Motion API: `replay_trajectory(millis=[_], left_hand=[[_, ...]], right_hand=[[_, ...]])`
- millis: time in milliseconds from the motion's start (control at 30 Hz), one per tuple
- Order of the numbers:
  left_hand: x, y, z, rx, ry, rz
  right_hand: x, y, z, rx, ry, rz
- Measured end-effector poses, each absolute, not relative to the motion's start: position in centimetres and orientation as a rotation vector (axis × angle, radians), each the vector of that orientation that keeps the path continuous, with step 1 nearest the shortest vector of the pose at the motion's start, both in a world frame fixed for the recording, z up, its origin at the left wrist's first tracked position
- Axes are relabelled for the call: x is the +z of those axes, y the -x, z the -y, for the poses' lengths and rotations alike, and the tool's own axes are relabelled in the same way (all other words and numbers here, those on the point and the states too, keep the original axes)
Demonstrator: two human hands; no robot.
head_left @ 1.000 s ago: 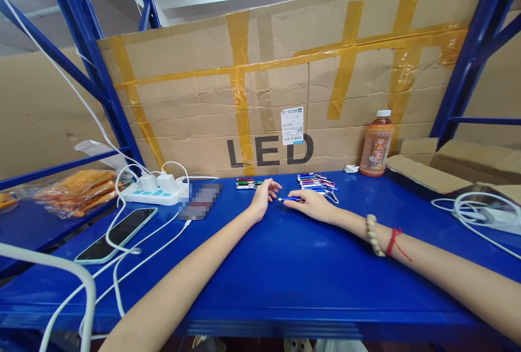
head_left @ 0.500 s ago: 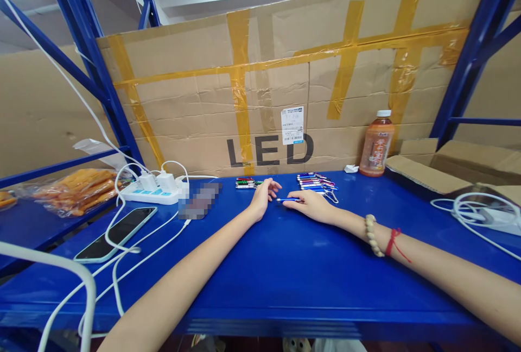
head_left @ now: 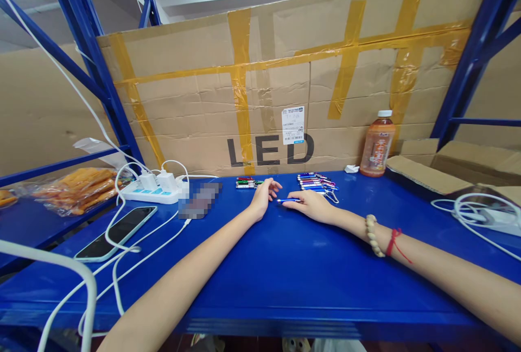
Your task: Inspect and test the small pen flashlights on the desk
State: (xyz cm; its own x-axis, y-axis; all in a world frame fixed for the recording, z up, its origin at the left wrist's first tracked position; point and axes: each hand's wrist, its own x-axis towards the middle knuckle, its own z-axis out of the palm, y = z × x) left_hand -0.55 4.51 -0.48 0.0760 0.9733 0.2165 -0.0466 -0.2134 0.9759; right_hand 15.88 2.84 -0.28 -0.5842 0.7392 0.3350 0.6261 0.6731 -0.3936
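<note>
Both my arms stretch across the blue shelf top. My left hand lies with fingers loosely apart and holds nothing, just right of a small row of coloured pen-like items. My right hand rests palm down, its fingertips pinching a small blue pen-like item that lies on the shelf between the two hands. A second, larger bunch of coloured pen-like items sits right behind my right hand. My right wrist wears a bead bracelet and a red cord.
A taped cardboard sheet marked LED stands along the back. An orange drink bottle and an open carton are at right, with white cables. At left lie a power strip, a phone and trailing white cables.
</note>
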Motion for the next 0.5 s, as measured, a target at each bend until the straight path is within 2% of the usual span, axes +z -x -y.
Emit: replay_trajectory(millis=[500], left_hand=[[-0.68,0.58,-4.72,1.317,-1.380,-1.011]], right_hand=[[-0.12,-15.69,-2.51,0.250,1.134,2.416]])
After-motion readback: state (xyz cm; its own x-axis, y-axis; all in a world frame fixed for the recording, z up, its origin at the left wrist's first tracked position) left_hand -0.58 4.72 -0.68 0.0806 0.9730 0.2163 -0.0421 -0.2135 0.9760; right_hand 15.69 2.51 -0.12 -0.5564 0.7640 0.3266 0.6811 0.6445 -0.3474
